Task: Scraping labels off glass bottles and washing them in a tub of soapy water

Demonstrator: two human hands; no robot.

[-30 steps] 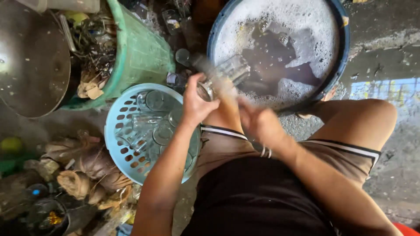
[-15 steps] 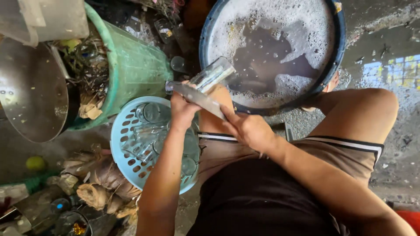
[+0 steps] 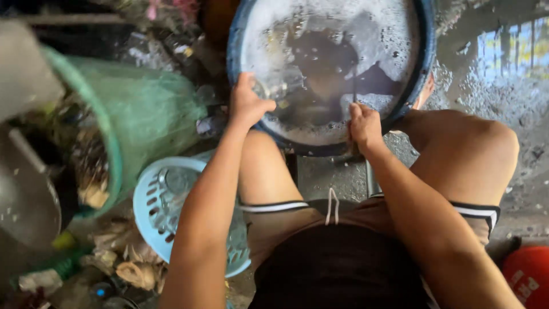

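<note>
Head view, looking straight down at a squatting person, knees spread at mid frame.

Basin (image 3: pixel 426 68): round, blue rim, top centre of frame, filled with dark water and white foam around the edge. Rests on wet ground just beyond the knees.

Left hand (image 3: pixel 247 105): at the basin's near-left rim, fingers curled around a clear glass (image 3: pixel 278 90) that sits half in the foam. Grip closed on the glass; glass blurred, tilt hard to read.

Right hand (image 3: pixel 362 125): at the basin's near-right rim, closed into a loose fist at the waterline. Something thin and dark rises just above the knuckles; cannot tell what it is or whether the fist holds it.

Hands well apart, both over the near edge of the basin.

Lower left of frame: light-blue slotted basket (image 3: pixel 150 201), partly hidden under the left forearm, clear glassware visible inside. Green bucket (image 3: pixel 166 123) at left, just above the basket, lined with a thin bag, holding scraps. Metal pan (image 3: pixel 26 200) at far left edge. Husk-like scraps (image 3: pixel 128 263) on the ground below the basket.

Right side: wet concrete (image 3: pixel 514 97) with a puddle reflecting light at upper right. Red object (image 3: pixel 529 277) in the bottom-right corner, partly cut off.
</note>
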